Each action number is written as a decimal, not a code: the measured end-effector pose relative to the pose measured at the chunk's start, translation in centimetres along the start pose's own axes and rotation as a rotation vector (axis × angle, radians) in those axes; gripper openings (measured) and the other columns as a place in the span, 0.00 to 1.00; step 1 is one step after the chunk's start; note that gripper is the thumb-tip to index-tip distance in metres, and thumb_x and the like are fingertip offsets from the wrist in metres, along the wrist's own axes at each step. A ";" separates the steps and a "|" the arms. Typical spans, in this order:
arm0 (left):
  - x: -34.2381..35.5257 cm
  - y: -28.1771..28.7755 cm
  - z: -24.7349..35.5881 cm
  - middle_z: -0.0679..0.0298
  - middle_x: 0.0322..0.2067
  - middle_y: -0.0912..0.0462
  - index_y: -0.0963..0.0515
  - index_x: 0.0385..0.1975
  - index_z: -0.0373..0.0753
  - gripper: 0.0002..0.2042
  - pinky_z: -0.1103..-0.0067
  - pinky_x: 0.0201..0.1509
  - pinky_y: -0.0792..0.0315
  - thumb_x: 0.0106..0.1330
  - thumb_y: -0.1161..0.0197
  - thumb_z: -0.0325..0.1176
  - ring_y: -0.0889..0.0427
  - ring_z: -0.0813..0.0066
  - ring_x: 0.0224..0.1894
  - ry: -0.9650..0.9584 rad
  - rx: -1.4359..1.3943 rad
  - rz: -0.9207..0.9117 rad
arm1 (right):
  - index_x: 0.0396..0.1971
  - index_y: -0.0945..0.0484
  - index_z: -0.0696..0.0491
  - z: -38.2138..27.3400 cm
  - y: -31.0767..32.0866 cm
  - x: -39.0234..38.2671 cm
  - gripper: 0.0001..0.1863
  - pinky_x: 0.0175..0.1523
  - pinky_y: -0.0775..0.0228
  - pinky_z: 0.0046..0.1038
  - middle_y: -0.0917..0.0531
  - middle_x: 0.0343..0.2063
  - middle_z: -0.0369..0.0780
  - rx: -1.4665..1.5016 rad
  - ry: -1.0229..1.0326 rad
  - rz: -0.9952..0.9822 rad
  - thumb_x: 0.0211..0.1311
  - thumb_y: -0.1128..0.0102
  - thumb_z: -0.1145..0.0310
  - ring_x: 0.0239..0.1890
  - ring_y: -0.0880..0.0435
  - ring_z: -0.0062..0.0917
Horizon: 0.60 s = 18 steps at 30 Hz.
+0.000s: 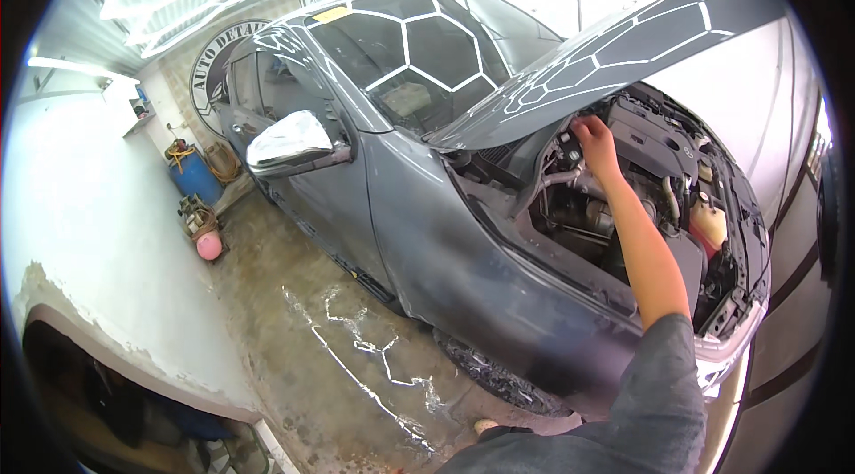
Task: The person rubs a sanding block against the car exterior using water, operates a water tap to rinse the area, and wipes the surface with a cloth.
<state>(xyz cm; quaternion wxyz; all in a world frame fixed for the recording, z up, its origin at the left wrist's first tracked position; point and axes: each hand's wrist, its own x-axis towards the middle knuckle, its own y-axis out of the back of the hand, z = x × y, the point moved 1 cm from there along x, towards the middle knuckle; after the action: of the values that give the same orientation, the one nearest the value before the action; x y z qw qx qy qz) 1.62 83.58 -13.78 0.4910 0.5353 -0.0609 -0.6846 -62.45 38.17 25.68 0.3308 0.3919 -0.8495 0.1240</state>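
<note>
Right hand at engine bay of grey car; hood up

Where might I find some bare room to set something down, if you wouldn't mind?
Bare floor lies between the white wall and the car, from the pink-ended machine to the front tyre. It is crowded by the blue drum and under the raised hood, where engine parts surround the right hand.

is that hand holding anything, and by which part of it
Can't tell: the bare right hand is at the open, dark engine bay, any hold unclear.
</note>
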 end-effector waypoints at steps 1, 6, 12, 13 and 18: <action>0.0 0.3 0.0 0.50 0.74 0.38 0.36 0.74 0.47 0.30 0.48 0.77 0.55 0.78 0.50 0.55 0.46 0.58 0.78 0.042 0.015 -0.002 | 0.42 0.17 0.60 2.1 -0.9 2.5 0.14 0.43 0.29 0.23 0.15 0.30 0.36 -0.024 -0.103 -0.013 0.70 0.37 0.63 0.35 0.20 0.17; 2.2 0.2 0.0 0.49 0.67 0.33 0.32 0.69 0.45 0.27 0.50 0.71 0.48 0.76 0.47 0.53 0.40 0.56 0.72 0.148 -0.064 0.028 | 0.42 0.17 0.61 12.3 -6.1 10.3 0.16 0.39 0.27 0.25 0.14 0.30 0.39 -0.274 -0.101 -0.039 0.68 0.36 0.61 0.33 0.17 0.20; 1.5 2.7 -0.5 0.48 0.60 0.28 0.29 0.63 0.42 0.25 0.53 0.64 0.40 0.74 0.43 0.51 0.32 0.53 0.64 0.294 -0.172 0.162 | 0.43 0.17 0.61 18.1 -9.3 9.0 0.16 0.40 0.26 0.26 0.14 0.32 0.40 -0.456 -0.118 -0.159 0.69 0.37 0.61 0.34 0.17 0.22; 1.6 3.0 -0.5 0.48 0.59 0.27 0.28 0.62 0.42 0.24 0.53 0.63 0.39 0.74 0.43 0.50 0.31 0.53 0.63 0.312 -0.187 0.179 | 0.43 0.17 0.60 18.6 -8.8 9.2 0.16 0.41 0.26 0.26 0.14 0.32 0.40 -0.471 -0.117 -0.167 0.69 0.37 0.61 0.35 0.17 0.23; -4.5 1.6 -6.3 0.47 0.52 0.22 0.25 0.57 0.40 0.22 0.55 0.57 0.33 0.72 0.40 0.48 0.25 0.51 0.57 0.549 -0.298 0.290 | 0.45 0.17 0.60 19.8 -13.8 5.7 0.16 0.42 0.25 0.27 0.14 0.34 0.41 -0.453 -0.105 -0.292 0.70 0.38 0.62 0.36 0.16 0.24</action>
<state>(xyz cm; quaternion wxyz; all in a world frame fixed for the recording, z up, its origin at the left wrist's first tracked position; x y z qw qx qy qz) 7.31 88.92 -12.41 0.6539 0.6077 0.0986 -0.4397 -64.06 16.43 13.95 0.3797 0.4320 -0.8062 -0.1386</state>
